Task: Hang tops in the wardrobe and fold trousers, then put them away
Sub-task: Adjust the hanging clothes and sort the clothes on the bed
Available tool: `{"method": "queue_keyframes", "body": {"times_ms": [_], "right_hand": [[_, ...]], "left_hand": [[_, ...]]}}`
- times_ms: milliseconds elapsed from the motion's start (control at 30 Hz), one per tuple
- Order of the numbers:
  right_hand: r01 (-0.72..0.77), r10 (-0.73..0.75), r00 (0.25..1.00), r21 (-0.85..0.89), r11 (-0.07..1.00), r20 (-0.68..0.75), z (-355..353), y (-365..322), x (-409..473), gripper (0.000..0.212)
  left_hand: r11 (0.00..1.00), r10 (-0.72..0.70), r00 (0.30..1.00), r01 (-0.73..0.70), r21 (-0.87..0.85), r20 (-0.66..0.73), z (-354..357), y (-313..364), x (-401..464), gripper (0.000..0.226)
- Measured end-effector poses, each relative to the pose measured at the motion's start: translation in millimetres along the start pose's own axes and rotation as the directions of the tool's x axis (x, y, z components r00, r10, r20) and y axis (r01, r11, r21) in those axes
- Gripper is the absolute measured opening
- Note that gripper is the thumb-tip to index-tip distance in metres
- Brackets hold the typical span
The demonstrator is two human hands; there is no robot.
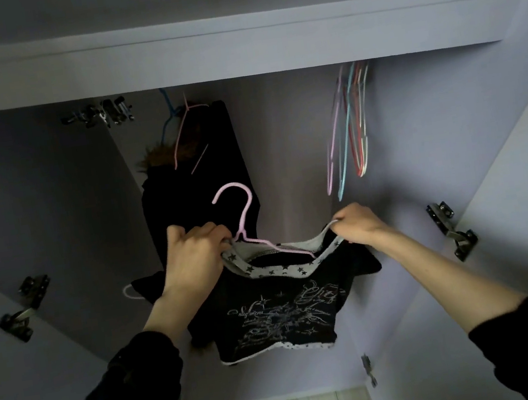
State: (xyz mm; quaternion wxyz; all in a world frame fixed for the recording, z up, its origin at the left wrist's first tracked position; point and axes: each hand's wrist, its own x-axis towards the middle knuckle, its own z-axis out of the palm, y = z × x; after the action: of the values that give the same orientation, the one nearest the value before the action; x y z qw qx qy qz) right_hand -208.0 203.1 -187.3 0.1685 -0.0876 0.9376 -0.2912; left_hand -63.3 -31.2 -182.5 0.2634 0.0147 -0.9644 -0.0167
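Pink hanger [248, 226] is being fed into the starred collar of a black top [279, 314], held up before the open wardrobe [267, 45]. The collar is pinched and stretched wide by the left hand [195, 254] and right hand [359, 225], so the hanger's shoulders can pass.

The top [273, 315] is hanging between the left hand [192, 255] and the right hand [358, 223], its neckline stretching from one to the other; a hanger [242, 223] is sitting in the neckline just right of the left hand; garments [199, 168] are hanging beyond the left hand; spare hangers [348, 129] are dangling above the right hand; what may be another hanger [131, 292] is peeking out left of the left wrist.
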Motion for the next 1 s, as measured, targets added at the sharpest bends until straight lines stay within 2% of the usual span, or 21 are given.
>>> {"method": "queue_keyframes", "body": {"times_ms": [167,233,433,533,633,667,733,767,833,933,1000], "right_hand": [[0.165,-0.161,0.983,-0.037,0.986,0.089,9.5,-28.7,-12.6,0.023],[0.179,-0.172,0.977,-0.051,0.982,0.122,8.9,-29.0,-14.6,0.020],[0.013,-0.043,0.981,0.156,0.988,0.189,0.8,-6.5,-14.8,0.014],[0.023,-0.088,0.951,0.217,0.976,0.296,0.9,0.9,-17.2,0.004],[-0.023,-0.180,0.874,0.409,0.912,0.452,0.3,3.4,-19.7,0.030],[0.005,-0.192,0.868,0.378,0.926,0.459,1.4,2.8,-19.7,0.040],[0.189,-0.208,0.900,0.086,0.978,0.383,4.7,-0.7,-17.7,0.049],[0.283,-0.236,0.916,-0.106,0.953,0.326,7.2,-2.8,-16.9,0.048],[0.389,-0.317,0.919,-0.402,0.829,0.235,12.1,-6.8,-18.8,0.040],[0.457,-0.466,0.875,-0.546,0.702,0.134,19.4,-4.9,-20.5,0.028],[0.507,-0.540,0.838,-0.483,0.714,0.082,22.8,-4.0,-22.7,0.021]], "left_hand": [[0.997,-0.044,0.999,0.045,-0.062,0.006,0.8,15.5,7.0,0.012],[0.994,-0.074,0.997,0.073,-0.081,-0.020,-1.4,12.4,7.0,0.012],[0.983,-0.133,0.988,0.121,-0.138,-0.081,-8.4,1.6,3.9,0.014],[0.979,-0.161,0.984,0.149,-0.141,-0.080,-10.3,-0.3,3.1,0.014],[0.976,-0.171,0.982,0.157,-0.151,-0.083,-11.5,-0.8,2.5,0.014],[0.976,-0.174,0.981,0.160,-0.149,-0.091,-11.5,-0.8,2.4,0.015],[0.978,-0.169,0.979,0.152,-0.144,-0.113,-11.5,0.5,2.2,0.015],[0.979,-0.162,0.979,0.144,-0.144,-0.124,-11.2,1.5,1.9,0.014],[0.981,-0.147,0.979,0.126,-0.148,-0.140,-10.6,3.4,1.1,0.015],[0.980,-0.152,0.977,0.128,-0.154,-0.152,-10.0,3.5,-1.4,0.014],[0.973,-0.170,0.972,0.140,-0.182,-0.161,-11.2,4.9,-2.9,0.014]]}}
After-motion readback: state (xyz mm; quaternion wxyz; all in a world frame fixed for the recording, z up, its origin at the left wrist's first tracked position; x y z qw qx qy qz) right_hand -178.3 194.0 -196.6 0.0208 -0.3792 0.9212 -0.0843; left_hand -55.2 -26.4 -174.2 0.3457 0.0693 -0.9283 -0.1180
